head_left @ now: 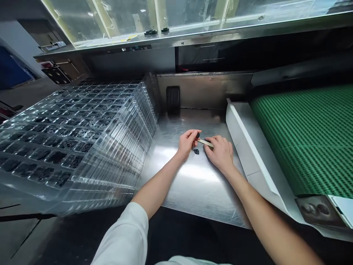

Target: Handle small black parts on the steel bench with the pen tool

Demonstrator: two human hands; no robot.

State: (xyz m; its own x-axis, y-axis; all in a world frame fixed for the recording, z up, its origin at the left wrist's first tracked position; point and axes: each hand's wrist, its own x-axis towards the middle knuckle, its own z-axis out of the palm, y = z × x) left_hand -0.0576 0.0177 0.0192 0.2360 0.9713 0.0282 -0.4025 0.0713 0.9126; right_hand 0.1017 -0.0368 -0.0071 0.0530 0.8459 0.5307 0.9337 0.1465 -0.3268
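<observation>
Over the middle of the metal worktop (190, 195), my left hand (188, 141) pinches a small round black part (198, 135) between thumb and fingertips. My right hand (220, 150) is closed round a thin, pale yellow-green tool (206, 142), perhaps a knife or scraper; its kind is not clear. The tip of this tool points left and reaches the black part or the fingers there; contact cannot be made out. Another small black openwork part (196, 151) lies on the metal just below and between my hands.
Stacked clear plastic trays (110, 147) with black parts in their pockets stand at left. On the right, a white guard (248, 154) borders a green conveyor belt (309, 132). A black slotted piece (173, 97) is at the back wall. A lit glazed cabinet (187, 18) is above.
</observation>
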